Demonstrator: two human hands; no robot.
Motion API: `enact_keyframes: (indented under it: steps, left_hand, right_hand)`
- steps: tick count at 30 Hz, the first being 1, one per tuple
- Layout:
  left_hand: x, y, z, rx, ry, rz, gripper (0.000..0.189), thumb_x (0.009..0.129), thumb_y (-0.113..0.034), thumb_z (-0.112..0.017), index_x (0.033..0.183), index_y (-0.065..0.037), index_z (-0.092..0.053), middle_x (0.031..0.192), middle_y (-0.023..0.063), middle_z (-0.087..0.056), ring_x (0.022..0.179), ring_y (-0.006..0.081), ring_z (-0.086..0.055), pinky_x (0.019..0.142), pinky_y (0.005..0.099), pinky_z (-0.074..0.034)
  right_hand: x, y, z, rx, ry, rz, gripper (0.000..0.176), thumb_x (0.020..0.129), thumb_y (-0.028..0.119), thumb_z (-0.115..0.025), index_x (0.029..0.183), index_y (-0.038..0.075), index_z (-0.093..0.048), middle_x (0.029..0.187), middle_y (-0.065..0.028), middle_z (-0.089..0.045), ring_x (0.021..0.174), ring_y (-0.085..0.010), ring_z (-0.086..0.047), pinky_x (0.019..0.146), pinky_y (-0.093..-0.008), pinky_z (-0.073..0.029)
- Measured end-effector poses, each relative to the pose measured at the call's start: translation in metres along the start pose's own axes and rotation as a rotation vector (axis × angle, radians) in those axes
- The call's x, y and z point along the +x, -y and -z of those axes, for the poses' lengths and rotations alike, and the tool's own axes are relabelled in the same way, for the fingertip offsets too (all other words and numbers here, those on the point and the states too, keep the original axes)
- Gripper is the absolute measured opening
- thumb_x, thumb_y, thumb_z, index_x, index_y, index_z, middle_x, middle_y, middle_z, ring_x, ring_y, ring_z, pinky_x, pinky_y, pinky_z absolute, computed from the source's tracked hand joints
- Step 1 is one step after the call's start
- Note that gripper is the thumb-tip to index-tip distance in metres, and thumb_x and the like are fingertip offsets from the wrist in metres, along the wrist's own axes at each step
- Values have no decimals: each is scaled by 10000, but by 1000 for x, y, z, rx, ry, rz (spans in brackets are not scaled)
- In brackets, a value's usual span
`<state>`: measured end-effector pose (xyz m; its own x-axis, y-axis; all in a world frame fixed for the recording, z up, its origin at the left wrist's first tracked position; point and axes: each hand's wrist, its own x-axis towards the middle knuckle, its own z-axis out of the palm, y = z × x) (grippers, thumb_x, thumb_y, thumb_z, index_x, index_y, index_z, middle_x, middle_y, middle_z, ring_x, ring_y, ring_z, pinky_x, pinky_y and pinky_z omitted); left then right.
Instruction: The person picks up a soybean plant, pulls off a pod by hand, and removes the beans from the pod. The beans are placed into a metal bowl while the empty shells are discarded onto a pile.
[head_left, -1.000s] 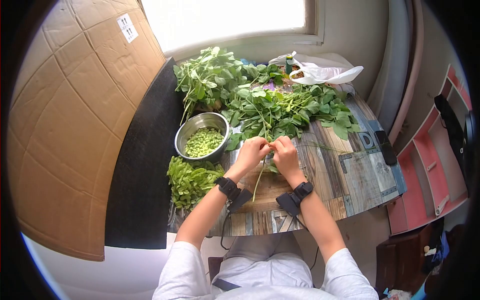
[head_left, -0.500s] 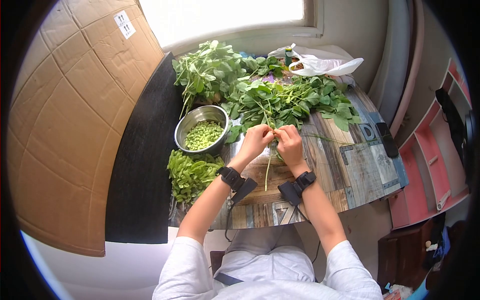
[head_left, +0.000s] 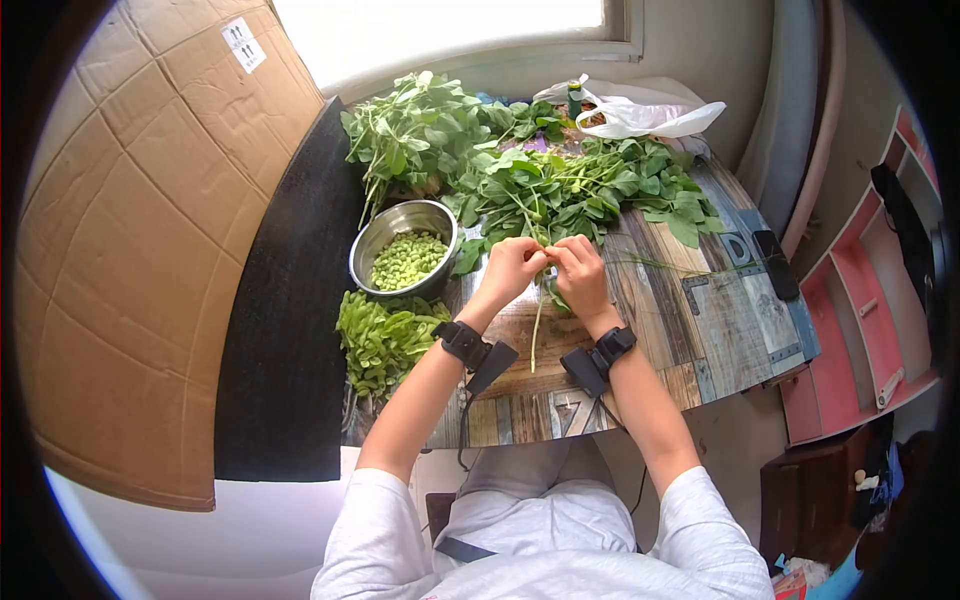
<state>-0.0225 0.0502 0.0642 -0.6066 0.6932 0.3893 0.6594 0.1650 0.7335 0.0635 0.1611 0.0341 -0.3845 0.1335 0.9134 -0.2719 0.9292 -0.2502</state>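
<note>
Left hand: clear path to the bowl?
Likely yes: the bowl stands open, just left of the left hand, with only low leaves between. But the fingers seem pinched at a stem, so they may need to let go first.

Looks like a room in a home, judging by the bright window [head_left: 440,40] at the top of the frame, the pale curtain [head_left: 780,100] at upper right and the pink shelved unit [head_left: 850,350] at the right edge. Furnished casually, with a plank-patterned table [head_left: 740,310] across the middle and a cardboard sheet [head_left: 130,270] at left.
</note>
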Motion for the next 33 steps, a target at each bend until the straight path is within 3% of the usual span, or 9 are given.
enact_keyframes:
  steps: [1, 3, 7, 23, 27, 29, 30, 33]
  left_hand:
    - [0, 2, -1, -1, 3, 2, 186, 737, -158, -595, 715, 25, -619, 601, 152, -576, 549, 255, -575, 521, 326, -437]
    - [0, 5, -1, 74, -1, -43, 175, 762, -140, -575, 776, 22, -639, 586, 110, -583, 510, 144, -539, 491, 275, -412]
    - [-2, 8, -4, 83, -28, -86, 177, 762, -146, -593, 779, 23, -643, 584, 119, -583, 523, 153, -559, 503, 274, -427]
    - [-6, 14, -9, -15, -68, 51, 219, 763, -187, -590, 772, 25, -645, 560, 94, -571, 503, 134, -526, 487, 280, -406]
    - [-6, 17, -7, -72, -39, 101, 213, 766, -178, -582, 771, 26, -645, 558, 78, -569, 505, 114, -512, 487, 274, -403]
    - [-6, 19, -5, -130, 10, 147, 211, 748, -172, -582, 753, 27, -652, 579, 124, -595, 529, 179, -577, 516, 299, -442]
    - [-5, 21, -3, -156, 55, 188, 218, 750, -178, -585, 764, 27, -656, 584, 117, -598, 539, 165, -574, 523, 292, -444]
    - [-5, 28, 4, -75, 70, 99, 218, 743, -179, -590, 767, 27, -657, 587, 115, -598, 545, 158, -570, 533, 288, -447]
  right_hand:
    - [0, 0, 0, -1, 1, -3, 183, 625, -91, -564, 772, 16, -585, 763, -66, -551, 736, -244, -538, 611, -336, -470]
    - [-1, 0, -1, -2, 8, 9, 192, 625, -93, -562, 778, 20, -589, 762, -67, -550, 736, -239, -538, 611, -333, -469]
    - [-2, -1, -1, -19, 31, 39, 226, 599, -99, -550, 784, 24, -591, 764, -66, -553, 737, -238, -538, 613, -331, -474]
    - [-5, -5, -5, -8, 23, 40, 222, 610, -89, -563, 792, 21, -623, 773, -55, -585, 743, -232, -562, 619, -328, -488]
    - [-4, -5, -6, -27, 44, 60, 199, 620, -76, -573, 782, 27, -622, 762, -49, -586, 733, -228, -561, 614, -325, -486]
    - [-4, -3, -7, -25, 46, 53, 179, 616, -68, -582, 763, 28, -617, 760, -45, -585, 732, -226, -561, 610, -322, -483]
    - [-4, -2, -7, -6, 40, 25, 148, 638, -59, -596, 752, 33, -618, 752, -44, -581, 728, -228, -558, 607, -325, -479]
    - [-4, -1, -11, 53, 86, -56, 111, 670, -33, -614, 751, 42, -623, 736, -42, -573, 726, -229, -554, 601, -330, -475]
